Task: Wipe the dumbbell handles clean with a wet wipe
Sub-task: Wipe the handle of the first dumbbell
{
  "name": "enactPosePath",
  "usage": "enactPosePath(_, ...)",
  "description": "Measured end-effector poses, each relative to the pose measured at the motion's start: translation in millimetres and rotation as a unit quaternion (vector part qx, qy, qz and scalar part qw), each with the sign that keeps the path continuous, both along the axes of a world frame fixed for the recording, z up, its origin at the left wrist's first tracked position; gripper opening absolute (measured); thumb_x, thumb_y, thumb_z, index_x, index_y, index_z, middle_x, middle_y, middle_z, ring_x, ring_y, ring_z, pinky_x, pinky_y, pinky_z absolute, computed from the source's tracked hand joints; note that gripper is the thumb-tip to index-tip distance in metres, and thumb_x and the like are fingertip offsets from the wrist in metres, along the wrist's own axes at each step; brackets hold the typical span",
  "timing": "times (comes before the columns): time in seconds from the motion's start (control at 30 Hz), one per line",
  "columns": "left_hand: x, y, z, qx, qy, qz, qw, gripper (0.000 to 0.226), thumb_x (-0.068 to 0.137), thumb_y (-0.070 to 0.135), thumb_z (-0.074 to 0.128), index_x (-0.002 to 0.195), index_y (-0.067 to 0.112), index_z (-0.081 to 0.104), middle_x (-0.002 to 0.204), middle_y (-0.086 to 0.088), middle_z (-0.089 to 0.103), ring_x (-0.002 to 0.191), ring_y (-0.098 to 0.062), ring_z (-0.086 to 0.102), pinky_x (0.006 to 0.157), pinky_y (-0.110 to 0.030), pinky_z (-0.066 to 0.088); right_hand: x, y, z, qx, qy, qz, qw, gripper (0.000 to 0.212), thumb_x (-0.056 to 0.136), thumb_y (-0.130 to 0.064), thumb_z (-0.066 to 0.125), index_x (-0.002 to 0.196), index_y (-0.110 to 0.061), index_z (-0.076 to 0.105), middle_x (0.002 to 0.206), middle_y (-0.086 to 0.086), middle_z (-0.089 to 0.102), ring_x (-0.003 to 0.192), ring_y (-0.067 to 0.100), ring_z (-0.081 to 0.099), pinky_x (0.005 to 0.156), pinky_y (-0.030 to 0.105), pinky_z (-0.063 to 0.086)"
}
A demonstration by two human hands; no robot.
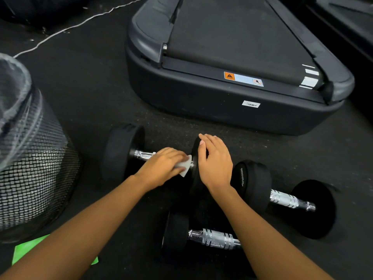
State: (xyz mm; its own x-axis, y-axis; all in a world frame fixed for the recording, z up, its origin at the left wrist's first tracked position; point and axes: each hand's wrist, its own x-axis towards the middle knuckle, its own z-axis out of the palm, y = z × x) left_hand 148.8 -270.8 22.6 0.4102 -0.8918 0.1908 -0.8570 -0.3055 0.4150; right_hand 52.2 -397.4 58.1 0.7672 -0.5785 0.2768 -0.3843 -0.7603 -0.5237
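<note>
Three black dumbbells with chrome handles lie on the dark floor. On the far one, my left hand presses a white wet wipe onto the right part of its handle, fingers wrapped over it. Resting on top of that dumbbell's right weight is my right hand, fingers together, steadying it. A second dumbbell lies to the right. The third dumbbell is nearest me, partly hidden under my right forearm.
A treadmill's rear end stands just beyond the dumbbells. A black mesh bin with a plastic liner stands at the left. A green packet lies under my left forearm. A white cable runs across the far floor.
</note>
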Motion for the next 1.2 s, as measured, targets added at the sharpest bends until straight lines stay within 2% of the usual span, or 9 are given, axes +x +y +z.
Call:
enactPosePath(0.1, -12, -7, -2, -0.019, -0.077, 0.020, 0.997, 0.036, 0.072, 0.018, 0.076, 0.104, 0.006, 0.064, 0.104, -0.008, 0.065, 0.097, -0.023, 0.061, 0.092, -0.028, 0.039, 0, 0, 0, 0.001, -0.005, -0.002, 1.000, 0.035, 0.098, -0.025, 0.040, 0.127, -0.016, 0.057, 0.132, 0.000, 0.056, 0.133, 0.017, 0.038, 0.112, 0.031, 0.027)
enactPosePath(0.2, -18, -12, 3, -0.038, -0.105, 0.018, 0.994, 0.035, 0.062, 0.010, 0.081, 0.092, 0.003, 0.064, 0.092, -0.009, 0.066, 0.082, -0.024, 0.063, 0.083, -0.028, 0.037, 0, -1, 0, 0.001, -0.007, -0.002, 1.000, 0.035, 0.098, -0.025, 0.040, 0.127, -0.017, 0.057, 0.132, 0.000, 0.057, 0.132, 0.016, 0.039, 0.113, 0.030, 0.026)
enactPosePath(0.4, -13, 4, 7, -0.023, -0.119, 0.006, 0.993, 0.026, 0.068, 0.010, 0.077, 0.091, 0.006, 0.065, 0.097, -0.008, 0.065, 0.085, -0.022, 0.062, 0.076, -0.034, 0.053, 0, 0, -2, 0.000, -0.012, 0.001, 1.000, 0.035, 0.098, -0.026, 0.040, 0.127, -0.017, 0.057, 0.132, 0.000, 0.056, 0.133, 0.017, 0.038, 0.112, 0.032, 0.028)
enactPosePath(0.63, -24, -16, 4, -0.035, -0.086, 0.017, 0.996, 0.031, 0.060, 0.002, 0.078, 0.087, 0.006, 0.062, 0.089, -0.008, 0.064, 0.076, -0.022, 0.061, 0.072, -0.026, 0.041, 1, 1, -2, -0.003, -0.019, -0.002, 1.000, 0.042, 0.095, -0.032, 0.033, 0.125, -0.016, 0.058, 0.130, 0.001, 0.058, 0.131, 0.017, 0.041, 0.112, 0.033, 0.029)
enactPosePath(0.77, -19, -4, 4, -0.044, -0.099, -0.007, 0.994, 0.019, 0.075, 0.010, 0.064, 0.093, 0.003, 0.066, 0.098, -0.009, 0.066, 0.085, -0.021, 0.064, 0.075, -0.029, 0.051, 0, -1, -2, 0.000, -0.011, -0.002, 1.000, 0.035, 0.098, -0.026, 0.039, 0.126, -0.017, 0.057, 0.131, 0.000, 0.057, 0.132, 0.016, 0.039, 0.113, 0.032, 0.028)
enactPosePath(0.87, -24, -3, 0, -0.039, -0.085, -0.005, 0.996, 0.038, 0.084, 0.024, 0.040, 0.100, 0.002, 0.067, 0.104, -0.009, 0.066, 0.092, -0.020, 0.064, 0.080, -0.030, 0.053, 0, 0, -2, 0.002, -0.015, -0.002, 1.000, 0.034, 0.098, -0.025, 0.040, 0.126, -0.017, 0.057, 0.131, 0.000, 0.057, 0.132, 0.016, 0.040, 0.112, 0.033, 0.029)
enactPosePath(1.03, -14, -8, -1, -0.032, -0.077, 0.040, 0.996, 0.030, 0.093, 0.022, 0.046, 0.108, 0.007, 0.067, 0.106, -0.007, 0.068, 0.100, -0.020, 0.063, 0.093, -0.033, 0.046, 0, 0, -2, 0.006, -0.019, 0.000, 1.000, 0.034, 0.098, -0.025, 0.040, 0.126, -0.016, 0.058, 0.131, 0.001, 0.057, 0.132, 0.017, 0.040, 0.112, 0.034, 0.030)
enactPosePath(1.1, -8, -15, 3, 0.017, -0.050, 0.078, 0.996, 0.028, 0.097, 0.024, 0.044, 0.110, 0.012, 0.066, 0.106, -0.003, 0.068, 0.101, -0.018, 0.060, 0.098, -0.031, 0.038, 0, 0, -3, 0.005, -0.024, -0.002, 1.000, 0.036, 0.097, -0.027, 0.039, 0.125, -0.016, 0.058, 0.130, 0.001, 0.058, 0.131, 0.018, 0.041, 0.112, 0.033, 0.030)
enactPosePath(1.2, -2, -28, 13, 0.130, -0.043, 0.142, 0.980, 0.036, 0.100, 0.029, 0.033, 0.101, 0.014, 0.066, 0.098, -0.005, 0.069, 0.092, -0.020, 0.062, 0.091, -0.032, 0.038, 1, 0, -4, 0.003, -0.031, -0.004, 1.000, 0.042, 0.095, -0.031, 0.034, 0.124, -0.015, 0.059, 0.128, 0.001, 0.059, 0.130, 0.018, 0.043, 0.112, 0.033, 0.030)
